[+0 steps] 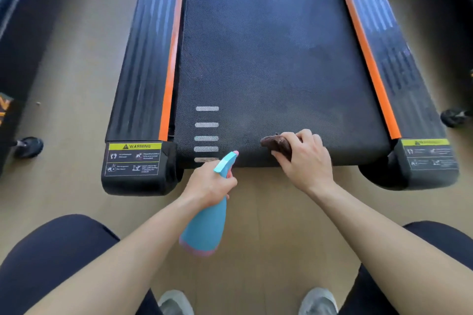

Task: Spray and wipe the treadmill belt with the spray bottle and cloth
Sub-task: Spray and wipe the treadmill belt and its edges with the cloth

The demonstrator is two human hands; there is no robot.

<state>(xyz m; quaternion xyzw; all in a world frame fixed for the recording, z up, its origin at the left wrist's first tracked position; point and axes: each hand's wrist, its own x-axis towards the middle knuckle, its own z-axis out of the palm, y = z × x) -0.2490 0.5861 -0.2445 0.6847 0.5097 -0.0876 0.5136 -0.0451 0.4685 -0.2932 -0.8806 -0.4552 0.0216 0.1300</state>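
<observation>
A: Knees bent at the belt rear end.
B: Hands?
A: Left hand curled round the bottle neck, nozzle over the belt edge. Right hand fingers clamp the cloth onto the belt.
B: Step?
A: Wiping, I'd say. Next: drag the cloth across, pressure even.

The treadmill belt is black with a fine dotted weave, and a column of pale grey bars sits near its near left corner. Orange strips line both edges. The spray bottle is light blue with a pink base and tip. The cloth is dark brown.
</observation>
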